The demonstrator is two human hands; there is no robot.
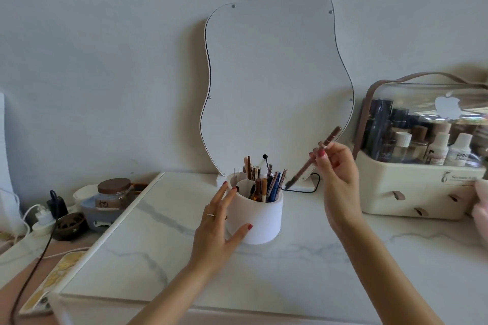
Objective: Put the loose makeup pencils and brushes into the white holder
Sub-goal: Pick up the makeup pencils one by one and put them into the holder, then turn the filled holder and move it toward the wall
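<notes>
The white holder (260, 216) stands on the marble table top (184, 253), with several pencils and brushes (266, 182) upright inside it. My left hand (220, 221) wraps its left side, fingers spread against the wall and thumb across the front. A brown brow pencil (314, 155) with a dark spoolie tip is pinched in my right hand (336, 166). It slants with the spoolie end down, just right of the holder's rim and above it.
A wavy-edged mirror (277, 74) leans on the wall behind the holder, with a black cable (303, 190) at its foot. A cream cosmetics case (422, 187) with bottles stands at the right. Jars (113, 192), chargers and cords crowd the lower surface at the left.
</notes>
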